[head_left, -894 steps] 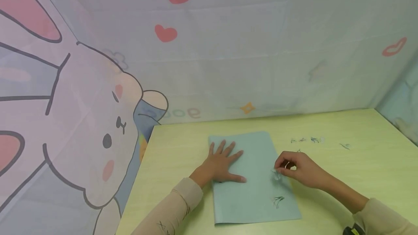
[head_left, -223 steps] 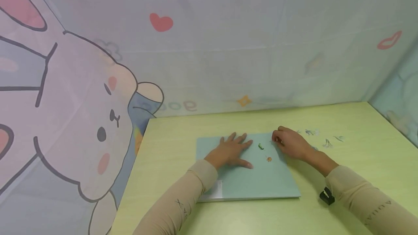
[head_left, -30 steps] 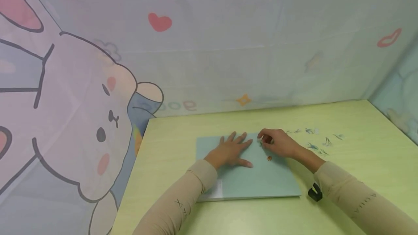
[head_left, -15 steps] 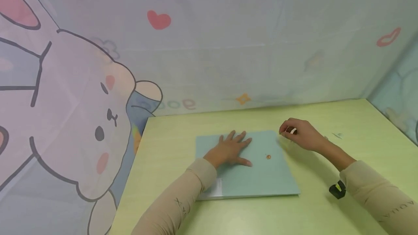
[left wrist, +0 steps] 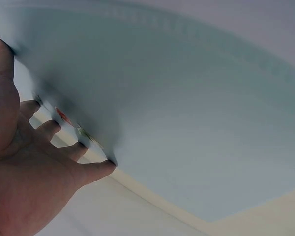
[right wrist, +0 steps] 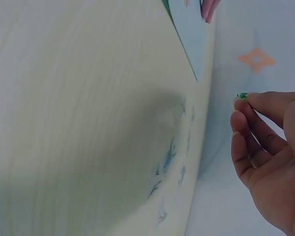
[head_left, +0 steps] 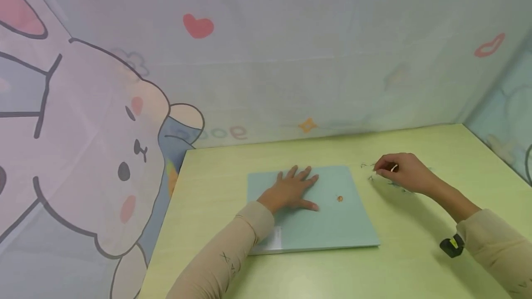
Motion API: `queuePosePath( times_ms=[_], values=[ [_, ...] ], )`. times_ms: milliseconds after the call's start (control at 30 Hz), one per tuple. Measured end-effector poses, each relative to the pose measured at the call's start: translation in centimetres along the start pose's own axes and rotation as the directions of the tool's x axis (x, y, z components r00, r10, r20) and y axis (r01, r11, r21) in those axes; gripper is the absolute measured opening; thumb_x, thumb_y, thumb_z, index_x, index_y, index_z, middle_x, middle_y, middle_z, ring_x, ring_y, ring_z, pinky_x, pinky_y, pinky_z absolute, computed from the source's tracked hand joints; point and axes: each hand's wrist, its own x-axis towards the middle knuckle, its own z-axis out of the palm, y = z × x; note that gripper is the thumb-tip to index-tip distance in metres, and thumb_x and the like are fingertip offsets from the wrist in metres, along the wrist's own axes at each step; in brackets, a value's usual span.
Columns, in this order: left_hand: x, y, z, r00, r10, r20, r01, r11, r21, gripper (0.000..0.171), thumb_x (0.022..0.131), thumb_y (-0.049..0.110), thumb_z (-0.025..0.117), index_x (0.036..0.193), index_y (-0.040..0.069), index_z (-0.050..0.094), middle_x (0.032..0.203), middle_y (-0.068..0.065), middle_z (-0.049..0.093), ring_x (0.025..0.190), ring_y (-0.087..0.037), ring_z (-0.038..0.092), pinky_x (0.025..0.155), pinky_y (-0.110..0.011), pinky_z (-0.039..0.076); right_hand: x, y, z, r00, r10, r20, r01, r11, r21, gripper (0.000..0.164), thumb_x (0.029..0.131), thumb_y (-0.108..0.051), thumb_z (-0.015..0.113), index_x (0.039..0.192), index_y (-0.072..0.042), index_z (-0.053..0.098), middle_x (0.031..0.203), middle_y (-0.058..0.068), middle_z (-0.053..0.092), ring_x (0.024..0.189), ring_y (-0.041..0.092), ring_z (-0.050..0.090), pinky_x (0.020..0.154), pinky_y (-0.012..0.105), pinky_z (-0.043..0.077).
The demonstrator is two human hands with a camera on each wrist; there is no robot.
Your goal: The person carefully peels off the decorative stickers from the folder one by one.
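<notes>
My left hand [head_left: 289,191] lies flat with fingers spread on a pale teal booklet [head_left: 332,227] on the table. In the left wrist view, small red and green pictures [left wrist: 64,116] show by its fingers. On the booklet's right half is a small orange sticker [head_left: 340,198]. Right of the booklet, my right hand [head_left: 405,172] is raised over the table, thumb and forefinger together. The right wrist view shows them pinching a tiny clear sticker with green print [right wrist: 242,95]. Below that hand, several clear stickers with blue plant prints [right wrist: 168,157] lie on the table.
The light yellow-green table [head_left: 324,276] meets a pale cloth backdrop [head_left: 270,82] printed with hearts along its back edge. A large printed rabbit [head_left: 120,160] covers the cloth on the left. A white label [head_left: 272,239] sits at the booklet's lower left corner.
A second ago my right hand was at the green sticker on the booklet. It has moved right over the table, and that spot on the booklet is bare. My left hand stayed put.
</notes>
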Motion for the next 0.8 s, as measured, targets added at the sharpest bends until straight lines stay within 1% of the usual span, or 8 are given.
queuePosePath(
  times_ms=[133, 267, 333, 400, 567, 800],
  values=[
    [-0.1, 0.0, 0.0, 1.0, 0.002, -0.003, -0.002, 1.0, 0.001, 0.099, 0.092, 0.074, 0.064, 0.171, 0.032, 0.024, 0.179, 0.001, 0.008, 0.163, -0.038, 0.006, 0.124, -0.07, 0.017, -0.8, 0.3, -0.1, 0.999, 0.025, 0.033, -0.026, 1.0, 0.013, 0.011, 0.103, -0.013, 0.072, 0.108, -0.007, 0.079, 0.095, 0.001, 0.075, 0.079, 0.012, 0.066, 0.07, 0.027, 0.056],
    [-0.1, 0.0, 0.0, 1.0, 0.011, -0.001, -0.011, 1.0, -0.002, 0.098, 0.092, 0.073, 0.063, 0.171, 0.031, 0.024, 0.179, 0.0, 0.008, 0.163, -0.039, 0.006, 0.124, -0.07, 0.017, -1.5, 0.9, 0.2, 0.997, 0.052, 0.058, -0.052, 0.999, -0.002, 0.009, 0.102, -0.012, 0.072, 0.107, -0.008, 0.079, 0.095, -0.001, 0.076, 0.081, 0.008, 0.066, 0.072, 0.027, 0.056],
    [-0.1, 0.1, -0.1, 1.0, 0.012, 0.0, -0.012, 1.0, -0.005, 0.098, 0.092, 0.073, 0.064, 0.171, 0.031, 0.024, 0.179, 0.0, 0.008, 0.163, -0.039, 0.006, 0.124, -0.07, 0.017, -1.8, 1.3, 0.5, 0.996, 0.05, 0.068, -0.05, 0.999, -0.004, 0.008, 0.101, -0.008, 0.073, 0.105, -0.01, 0.079, 0.094, -0.002, 0.075, 0.081, 0.007, 0.066, 0.072, 0.027, 0.056],
    [-0.2, 0.1, -0.1, 1.0, 0.009, 0.001, -0.009, 1.0, -0.005, 0.098, 0.092, 0.073, 0.064, 0.171, 0.031, 0.025, 0.179, 0.0, 0.008, 0.163, -0.039, 0.006, 0.124, -0.07, 0.017, -2.1, 1.6, 0.9, 0.996, 0.045, 0.082, -0.046, 0.999, 0.009, 0.01, 0.099, -0.003, 0.073, 0.104, -0.01, 0.078, 0.094, -0.002, 0.075, 0.082, 0.006, 0.066, 0.072, 0.027, 0.056],
    [-0.1, 0.1, -0.2, 1.0, 0.009, -0.002, -0.009, 1.0, -0.004, 0.098, 0.092, 0.074, 0.064, 0.171, 0.03, 0.025, 0.179, 0.0, 0.008, 0.163, -0.039, 0.006, 0.124, -0.07, 0.017, -2.6, 2.1, 1.6, 0.99, 0.06, 0.125, -0.065, 0.997, 0.043, 0.011, 0.099, -0.001, 0.072, 0.106, -0.01, 0.075, 0.094, -0.003, 0.072, 0.085, 0.007, 0.066, 0.072, 0.028, 0.056],
    [-0.2, 0.0, -0.1, 1.0, 0.009, -0.004, -0.009, 1.0, -0.012, 0.099, 0.091, 0.074, 0.064, 0.171, 0.03, 0.025, 0.179, 0.001, 0.008, 0.163, -0.039, 0.006, 0.124, -0.07, 0.017, -2.7, 1.9, 1.8, 0.989, 0.058, 0.136, -0.064, 0.997, 0.041, 0.012, 0.097, 0.0, 0.073, 0.101, -0.011, 0.077, 0.093, -0.005, 0.073, 0.083, 0.009, 0.067, 0.071, 0.028, 0.055]
  ],
)
